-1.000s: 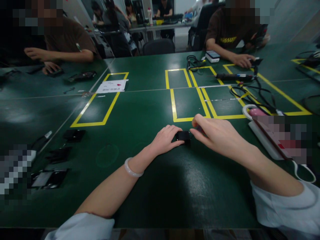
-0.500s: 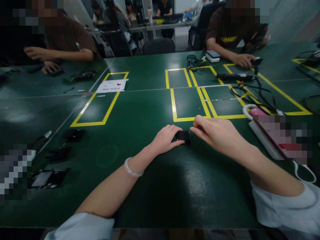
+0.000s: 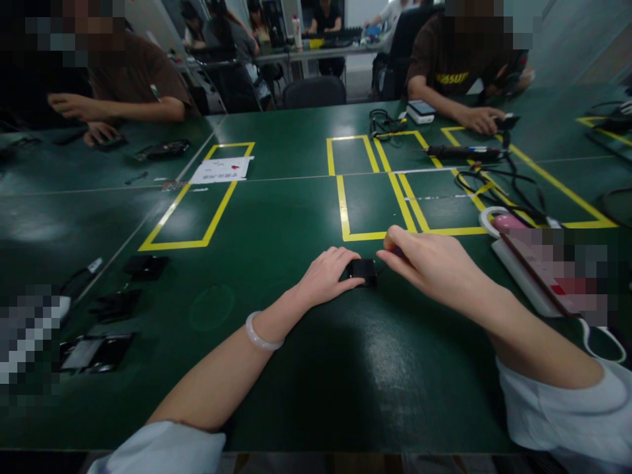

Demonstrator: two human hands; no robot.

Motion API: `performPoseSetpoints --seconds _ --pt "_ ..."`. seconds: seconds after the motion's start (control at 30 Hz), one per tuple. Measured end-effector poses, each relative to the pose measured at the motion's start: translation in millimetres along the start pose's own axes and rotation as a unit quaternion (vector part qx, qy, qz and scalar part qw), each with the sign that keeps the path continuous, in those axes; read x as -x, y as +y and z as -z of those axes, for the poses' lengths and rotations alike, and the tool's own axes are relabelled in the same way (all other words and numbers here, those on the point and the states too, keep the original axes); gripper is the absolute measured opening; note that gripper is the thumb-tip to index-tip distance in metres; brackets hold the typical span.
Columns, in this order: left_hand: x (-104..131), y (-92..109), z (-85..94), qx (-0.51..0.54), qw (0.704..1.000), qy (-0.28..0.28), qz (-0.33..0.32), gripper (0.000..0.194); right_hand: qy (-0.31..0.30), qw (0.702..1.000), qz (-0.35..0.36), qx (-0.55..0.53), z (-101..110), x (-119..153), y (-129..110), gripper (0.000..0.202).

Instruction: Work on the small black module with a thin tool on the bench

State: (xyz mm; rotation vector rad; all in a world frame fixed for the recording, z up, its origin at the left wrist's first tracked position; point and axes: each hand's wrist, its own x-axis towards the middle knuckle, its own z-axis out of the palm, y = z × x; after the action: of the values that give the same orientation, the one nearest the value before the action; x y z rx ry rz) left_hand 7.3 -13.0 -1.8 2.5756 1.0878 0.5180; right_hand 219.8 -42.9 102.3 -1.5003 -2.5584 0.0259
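Observation:
My left hand (image 3: 332, 275) is closed around the left end of a small black block-shaped part (image 3: 363, 270), which rests on the green table (image 3: 296, 368). Thumb and index finger grip it from its near and far sides. Just to the right of the part is my right hand (image 3: 427, 263), its fingers curled in a pinch. A thin dark tip shows between its fingertips and the part's right side, but most of what it holds is hidden by the fingers.
Several black parts (image 3: 117, 303) lie at the left. Yellow tape outlines (image 3: 375, 236) and a white paper sheet (image 3: 222, 170) are further back. A white case (image 3: 528, 276) and black cables (image 3: 518, 184) lie on the right. Co-workers sit across the table, one with a hand (image 3: 481, 120) on a black device.
My right hand has shifted very slightly, with its fingers turned a little. My left hand and the black part stay in place.

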Motion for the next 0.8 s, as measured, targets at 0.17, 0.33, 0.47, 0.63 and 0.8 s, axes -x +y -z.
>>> performPoseSetpoints --seconds 0.17,0.33,0.47,0.63,0.8 --pt "0.4 -0.4 -0.3 0.001 1.0 0.0 -0.001 0.038 -0.004 1.0 -0.006 0.024 -1.5 -0.8 1.5 0.023" --pt "0.2 -0.9 -0.9 -0.001 1.0 0.001 -0.005 0.038 -0.005 0.999 -0.015 0.043 -2.4 -0.6 1.5 0.022" --pt "-0.3 -1.0 -1.2 -0.005 1.0 0.007 -0.007 0.038 -0.002 1.0 0.003 0.012 -2.2 1.1 2.8 0.015" --pt "-0.3 -1.3 -1.3 -0.006 1.0 0.005 -0.009 0.037 0.006 1.0 0.013 -0.001 -1.2 1.7 3.7 0.014" --pt "-0.1 -1.5 -1.9 -0.004 1.0 0.008 -0.007 0.039 -0.009 1.0 0.008 0.01 -1.4 0.3 4.4 0.02"
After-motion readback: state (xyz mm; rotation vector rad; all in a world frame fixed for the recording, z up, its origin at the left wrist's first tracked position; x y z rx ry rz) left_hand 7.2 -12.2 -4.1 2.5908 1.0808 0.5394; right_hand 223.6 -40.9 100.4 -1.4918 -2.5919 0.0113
